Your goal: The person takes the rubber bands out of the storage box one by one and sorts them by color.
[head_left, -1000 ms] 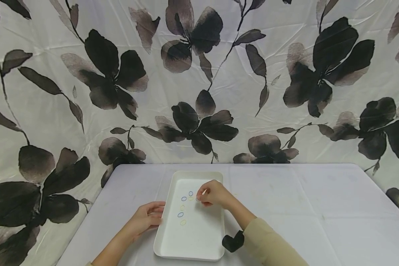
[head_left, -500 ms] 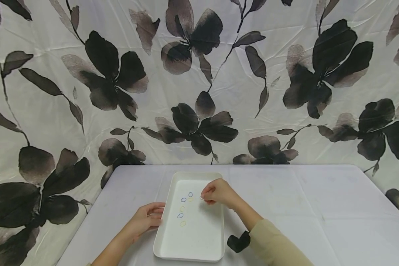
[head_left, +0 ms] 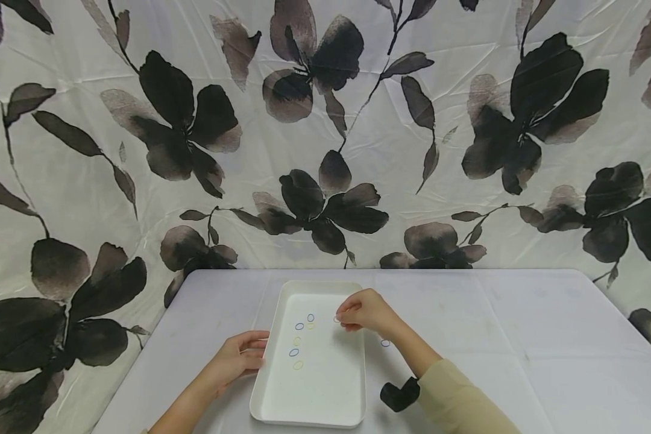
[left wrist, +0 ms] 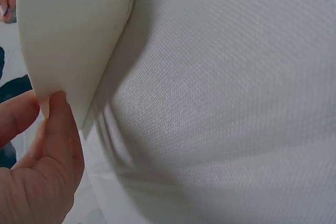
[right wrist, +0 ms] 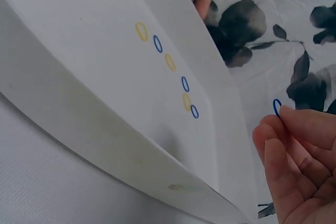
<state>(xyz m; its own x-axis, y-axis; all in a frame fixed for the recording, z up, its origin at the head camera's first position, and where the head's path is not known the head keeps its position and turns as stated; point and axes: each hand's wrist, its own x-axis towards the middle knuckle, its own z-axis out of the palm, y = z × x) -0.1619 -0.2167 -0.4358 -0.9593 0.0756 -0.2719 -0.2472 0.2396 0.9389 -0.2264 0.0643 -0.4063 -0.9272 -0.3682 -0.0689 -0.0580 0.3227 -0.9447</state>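
Note:
My right hand (head_left: 370, 311) is over the far right part of a white tray (head_left: 325, 417), pinching a small thin blue ring (right wrist: 274, 107) between thumb and forefinger. My left hand (head_left: 239, 357) grips the tray's left edge. In the left wrist view, the thumb and fingers (left wrist: 58, 124) close on the rim from both sides. On the tray floor, several similar rings form a bent line: a blue ring (head_left: 311, 314) at the far end, a yellow ring (head_left: 311, 328) close beside it, then blue and yellow ones down to a near yellow ring (head_left: 295, 366).
Another blue ring (head_left: 385, 346) lies on the white-covered table (head_left: 483, 337), right of the tray by my forearm. A black object (head_left: 399, 395) sits against my right sleeve (head_left: 461, 395). Behind the table's far edge hangs a flowered cloth (head_left: 325, 132).
My right hand has moved right and slightly away across the tray with the ring. The blue ring on the table has come into view beside the forearm. My left hand stays put.

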